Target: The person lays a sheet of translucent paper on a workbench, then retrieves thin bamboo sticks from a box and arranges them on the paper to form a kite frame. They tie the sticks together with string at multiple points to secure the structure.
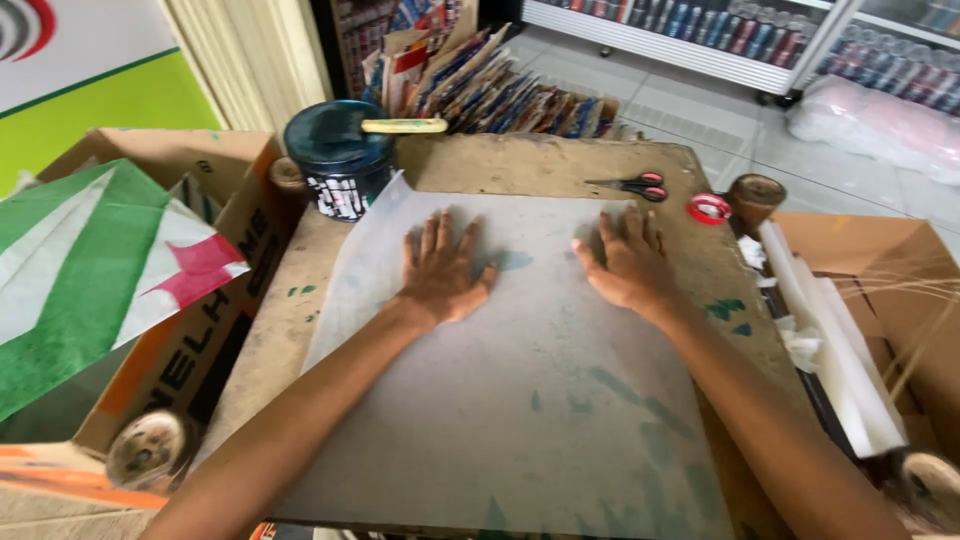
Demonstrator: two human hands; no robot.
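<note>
While both hands lie flat, fingers spread, holding nothing, the grey paper sheet [520,400] sits directly under them.
Left hand [440,275] and right hand [630,265] press its far half; long axis runs near to far along the worktop [540,160]; scissors [632,185] lie near the far right corner.

Pale grey translucent paper sheet [520,400], green smudges showing through. Tan work board [560,160], flecked green. Dark blue jar [338,155], cream-handled brush [404,126] across it. Red-and-black scissors [634,185]. Red tape roll [709,208]. Green, white and pink kite [90,270]. Brown cardboard box [200,340], orange stripe.
</note>
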